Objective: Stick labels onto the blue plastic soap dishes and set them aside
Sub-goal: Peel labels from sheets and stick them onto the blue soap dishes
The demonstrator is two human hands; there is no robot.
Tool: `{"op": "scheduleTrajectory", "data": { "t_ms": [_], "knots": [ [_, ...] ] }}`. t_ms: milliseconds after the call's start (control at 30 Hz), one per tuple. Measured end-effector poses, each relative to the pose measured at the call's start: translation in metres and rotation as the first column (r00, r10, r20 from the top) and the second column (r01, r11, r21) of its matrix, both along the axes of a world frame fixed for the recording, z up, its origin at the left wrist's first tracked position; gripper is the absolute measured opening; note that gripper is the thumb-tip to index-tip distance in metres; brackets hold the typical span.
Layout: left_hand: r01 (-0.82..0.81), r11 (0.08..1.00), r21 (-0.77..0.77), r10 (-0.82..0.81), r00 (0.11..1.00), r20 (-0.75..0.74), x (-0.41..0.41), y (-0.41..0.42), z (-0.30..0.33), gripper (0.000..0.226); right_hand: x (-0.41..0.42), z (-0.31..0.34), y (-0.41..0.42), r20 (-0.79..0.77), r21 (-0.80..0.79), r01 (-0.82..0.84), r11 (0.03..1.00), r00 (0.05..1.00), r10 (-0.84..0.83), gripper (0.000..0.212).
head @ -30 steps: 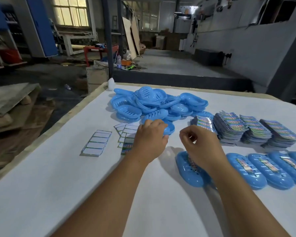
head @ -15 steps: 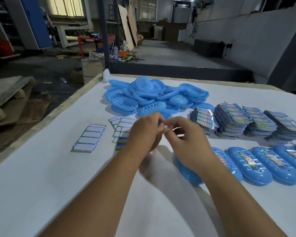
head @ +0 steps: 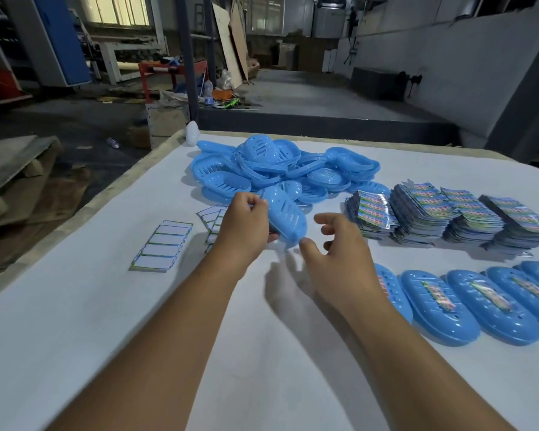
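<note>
A white-covered table (head: pixel 75 353) is shown in a dim workshop, bearing a heap of blue soap dishes (head: pixel 280 169), label stacks (head: pixel 448 219) and a row of labelled dishes (head: pixel 486 306). One soap dish (head: pixel 285 217), previously on the table, is now gripped, lifted, by the left hand (head: pixel 243 228); the right hand (head: pixel 339 253) is held loosely spread beside it.

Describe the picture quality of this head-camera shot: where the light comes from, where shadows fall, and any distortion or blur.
Head view: daylight enters through the windows at far left, leaving the workshop behind dim; soft shadows of both hands fall on the white table below them; wide-angle bending curves the table's far edge; the right hand and the soap dish in the left hand look slightly soft.
</note>
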State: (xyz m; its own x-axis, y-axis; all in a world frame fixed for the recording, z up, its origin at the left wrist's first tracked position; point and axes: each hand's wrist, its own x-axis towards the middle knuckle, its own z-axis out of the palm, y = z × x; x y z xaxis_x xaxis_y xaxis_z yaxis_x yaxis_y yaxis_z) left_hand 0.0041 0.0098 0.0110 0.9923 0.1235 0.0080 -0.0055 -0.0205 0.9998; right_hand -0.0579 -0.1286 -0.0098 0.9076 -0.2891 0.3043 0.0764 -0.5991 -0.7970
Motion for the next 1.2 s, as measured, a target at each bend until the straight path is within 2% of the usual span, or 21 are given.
{"op": "scheduleTrajectory", "data": {
  "t_ms": [67, 200, 333, 400, 500, 600, 667, 800, 900, 967, 1033, 1133, 1200],
  "knots": [
    [0.022, 0.995, -0.101, -0.031, 0.996, -0.086, -0.004, 0.000, 0.002, 0.011, 0.001, -0.001, -0.008, -0.025, -0.055, -0.005, 0.998, 1.000, 0.004, 0.056],
    [0.101, 0.970, -0.221, -0.143, 0.972, -0.185, -0.016, 0.001, 0.007, 0.019, 0.000, -0.001, -0.022, -0.087, -0.169, -0.147, 0.975, 0.987, 0.133, 0.079],
    [0.160, 0.966, -0.204, -0.206, 0.951, -0.231, -0.023, 0.002, 0.011, 0.023, 0.003, 0.001, -0.032, -0.122, -0.171, -0.262, 0.950, 0.962, 0.243, 0.075],
    [0.163, 0.980, -0.115, -0.189, 0.947, -0.262, -0.023, 0.002, 0.013, 0.021, 0.005, 0.002, -0.037, -0.163, -0.139, -0.293, 0.946, 0.949, 0.270, 0.074],
    [0.179, 0.969, 0.168, -0.133, 0.958, -0.254, -0.021, 0.005, 0.007, 0.028, 0.007, 0.002, -0.047, -0.216, -0.066, -0.326, 0.943, 0.927, 0.306, 0.078],
    [0.192, 0.866, 0.462, -0.176, 0.981, -0.078, -0.022, 0.007, -0.003, 0.032, 0.007, 0.002, -0.055, -0.248, -0.065, -0.352, 0.934, 0.912, 0.327, 0.079],
    [0.213, 0.784, 0.583, -0.261, 0.965, -0.001, -0.024, 0.008, -0.009, 0.037, 0.008, 0.002, -0.059, -0.256, -0.026, -0.370, 0.929, 0.900, 0.352, 0.077],
    [0.339, 0.602, 0.723, -0.452, 0.891, -0.042, -0.024, 0.009, -0.013, 0.064, 0.010, 0.000, -0.061, -0.253, 0.011, -0.397, 0.918, 0.887, 0.386, 0.076],
    [0.323, 0.561, 0.762, -0.449, 0.892, -0.048, -0.021, 0.009, -0.015, 0.069, 0.009, 0.002, -0.062, -0.269, 0.014, -0.416, 0.909, 0.874, 0.404, 0.075],
    [0.304, 0.548, 0.779, -0.439, 0.897, -0.041, -0.019, 0.010, -0.015, 0.069, 0.009, 0.005, -0.061, -0.254, -0.008, -0.388, 0.922, 0.892, 0.373, 0.060],
    [0.286, 0.527, 0.801, -0.432, 0.901, -0.038, -0.018, 0.010, -0.015, 0.068, 0.011, 0.010, -0.061, -0.158, -0.040, -0.271, 0.962, 0.952, 0.262, 0.044],
    [0.290, 0.526, 0.799, -0.425, 0.904, -0.048, -0.019, 0.010, -0.015, 0.065, 0.018, 0.018, -0.069, 0.037, -0.225, -0.012, 0.974, 0.999, 0.021, 0.035],
    [0.299, 0.535, 0.791, -0.421, 0.905, -0.057, -0.020, 0.011, -0.015, 0.065, 0.022, 0.020, -0.077, 0.083, -0.311, 0.087, 0.947, 0.994, -0.064, 0.036]
  ]
}}
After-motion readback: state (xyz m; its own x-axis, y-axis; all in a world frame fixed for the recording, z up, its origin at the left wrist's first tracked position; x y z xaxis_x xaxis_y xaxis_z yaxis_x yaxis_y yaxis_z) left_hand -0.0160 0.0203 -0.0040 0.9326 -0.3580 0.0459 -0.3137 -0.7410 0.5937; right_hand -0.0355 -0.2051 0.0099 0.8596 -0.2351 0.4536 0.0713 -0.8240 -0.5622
